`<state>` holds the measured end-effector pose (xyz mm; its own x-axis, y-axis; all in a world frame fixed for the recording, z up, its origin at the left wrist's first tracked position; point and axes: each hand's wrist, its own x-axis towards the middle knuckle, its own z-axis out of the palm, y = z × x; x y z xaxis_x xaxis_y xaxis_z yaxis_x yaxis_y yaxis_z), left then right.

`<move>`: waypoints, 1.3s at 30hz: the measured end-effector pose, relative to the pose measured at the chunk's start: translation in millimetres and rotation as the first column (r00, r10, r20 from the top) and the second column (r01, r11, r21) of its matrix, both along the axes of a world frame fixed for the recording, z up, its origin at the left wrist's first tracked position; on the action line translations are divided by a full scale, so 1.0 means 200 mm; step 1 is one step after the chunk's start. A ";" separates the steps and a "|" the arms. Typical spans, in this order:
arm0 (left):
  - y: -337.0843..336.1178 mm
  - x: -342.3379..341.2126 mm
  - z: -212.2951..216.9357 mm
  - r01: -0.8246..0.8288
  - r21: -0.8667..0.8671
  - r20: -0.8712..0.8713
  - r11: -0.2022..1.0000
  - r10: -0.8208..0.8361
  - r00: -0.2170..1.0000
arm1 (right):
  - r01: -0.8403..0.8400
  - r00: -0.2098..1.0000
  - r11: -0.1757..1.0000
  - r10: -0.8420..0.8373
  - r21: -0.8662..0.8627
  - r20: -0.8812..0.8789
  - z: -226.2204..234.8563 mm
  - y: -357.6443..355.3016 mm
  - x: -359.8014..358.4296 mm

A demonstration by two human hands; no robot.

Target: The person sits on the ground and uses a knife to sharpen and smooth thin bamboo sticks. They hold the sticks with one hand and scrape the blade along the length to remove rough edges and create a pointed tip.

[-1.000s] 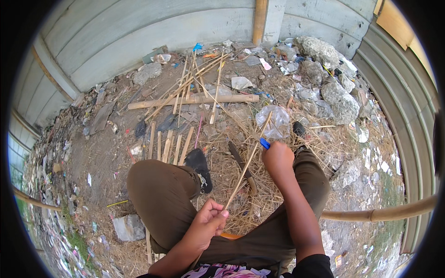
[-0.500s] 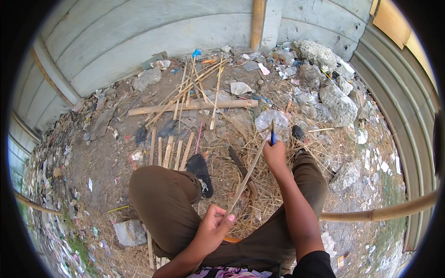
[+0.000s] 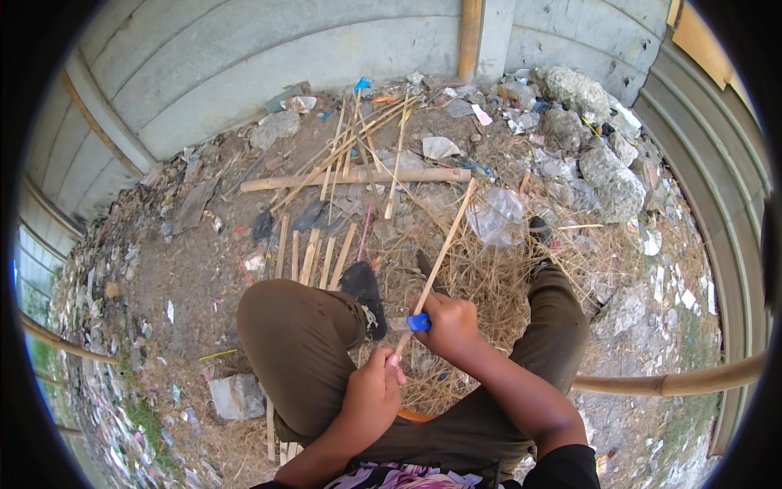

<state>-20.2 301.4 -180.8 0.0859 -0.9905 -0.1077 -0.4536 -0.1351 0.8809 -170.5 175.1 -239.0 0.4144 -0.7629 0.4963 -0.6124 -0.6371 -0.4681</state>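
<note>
My left hand [image 3: 375,393] is closed round the near end of a long, thin bamboo strip [image 3: 449,241] between my knees. The strip slants up and away to the right. Just beyond it, my right hand [image 3: 453,328] is closed on a blue-handled knife [image 3: 419,323], whose short blade points left across the strip close to my left fingers. My right fingers also lie against the strip. How deep the blade sits in the bamboo I cannot tell. A dark, flat tool [image 3: 424,265] lies on the straw under the strip, mostly hidden.
Cut bamboo pieces [image 3: 310,256] lie beyond my left knee. Thin strips rest across a thick bamboo pole [image 3: 277,184] farther off. A clear plastic bag [image 3: 497,217] lies near my right foot. Concrete chunks [image 3: 612,181] stand at right; another bamboo pole [image 3: 676,383] juts in there.
My right hand has drawn the knife back along the strip, from its far end to near my left hand. The strip's far end now shows bare, and the whole view has shifted slightly.
</note>
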 end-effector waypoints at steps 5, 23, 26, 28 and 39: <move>-0.03 0.03 0.07 -0.011 -0.064 0.055 0.998 0.015 0.998 | 0.013 0.999 0.999 -0.014 -0.037 -0.029 0.00 0.03 0.02; 0.05 -0.02 0.03 0.017 0.009 0.118 1.000 -0.017 0.993 | 0.588 0.798 0.789 -0.530 0.178 -0.287 0.07 -0.32 -0.11; 0.06 -0.08 -0.02 0.087 -0.023 0.093 0.996 -0.085 0.992 | 0.727 0.682 0.645 -0.638 0.235 -0.359 0.03 -0.49 -0.24; 0.07 -0.08 -0.03 0.145 -0.035 0.138 0.989 -0.139 0.981 | 0.765 0.644 0.566 -0.681 0.306 -0.349 0.04 -0.57 -0.33; 0.01 0.00 0.02 0.012 0.141 -0.302 0.990 0.031 0.953 | 0.159 0.980 0.966 -0.179 0.202 0.085 0.06 -0.12 -0.09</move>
